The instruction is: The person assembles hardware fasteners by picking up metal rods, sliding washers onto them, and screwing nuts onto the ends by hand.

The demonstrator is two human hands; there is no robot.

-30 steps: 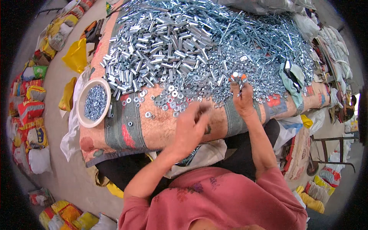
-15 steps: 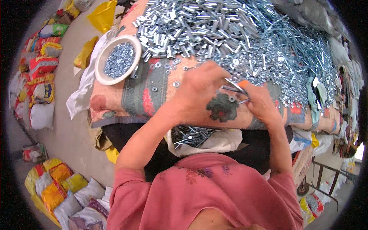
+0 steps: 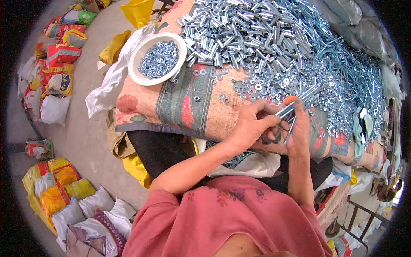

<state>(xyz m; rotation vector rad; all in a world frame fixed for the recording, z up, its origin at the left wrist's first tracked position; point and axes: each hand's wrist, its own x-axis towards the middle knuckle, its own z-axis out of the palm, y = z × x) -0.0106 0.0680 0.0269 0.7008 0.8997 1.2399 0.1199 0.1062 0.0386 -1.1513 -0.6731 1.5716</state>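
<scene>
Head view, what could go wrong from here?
The metal rods point different ways in the right hand, with the left hand at their ends; one could slip out. A dropped rod might get mixed up with the loose washers. The bowl of small parts sits near the blanket's left edge; a knock could spill it.

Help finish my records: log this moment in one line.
left hand: at metal rods; right hand: holding rods; beyond: metal tubes; bowl: small metal pieces

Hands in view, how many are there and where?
2: the left hand is at the lower-left ends of some metal rods; the right hand holds the rods. Some fingers are partly hidden.
</scene>
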